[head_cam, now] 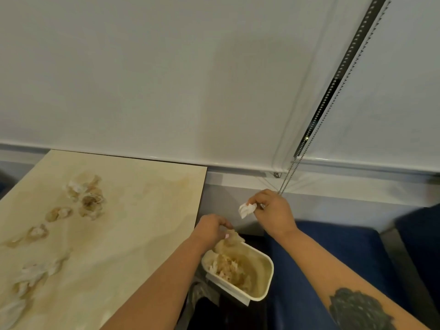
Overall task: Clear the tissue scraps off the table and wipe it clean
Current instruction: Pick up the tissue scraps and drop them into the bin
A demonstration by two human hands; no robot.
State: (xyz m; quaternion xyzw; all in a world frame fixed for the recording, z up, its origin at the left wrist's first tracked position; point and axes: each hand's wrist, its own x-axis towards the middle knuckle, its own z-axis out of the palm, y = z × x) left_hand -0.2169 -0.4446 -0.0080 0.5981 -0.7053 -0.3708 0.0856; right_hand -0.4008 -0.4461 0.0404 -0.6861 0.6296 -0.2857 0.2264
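A beige marble-look table [133, 210] fills the left, with several crumpled, stained tissue scraps [89, 198] strewn along its left half. Off its right edge stands a small white bin [262, 279] holding used tissue. My left hand [212, 228] hangs just above the bin's near-left rim, pinching a stained tissue scrap [232, 239] that droops into it. My right hand [271, 209] is higher and further right, over the gap beyond the bin, pinching a small white tissue wad [246, 209] between thumb and fingers.
A blue seat cushion [333, 253] lies right of the bin. A pale roller blind [190, 79] covers the wall behind, with a bead chain [307, 144] hanging down to a sill near my right hand. Dark floor shows below the bin.
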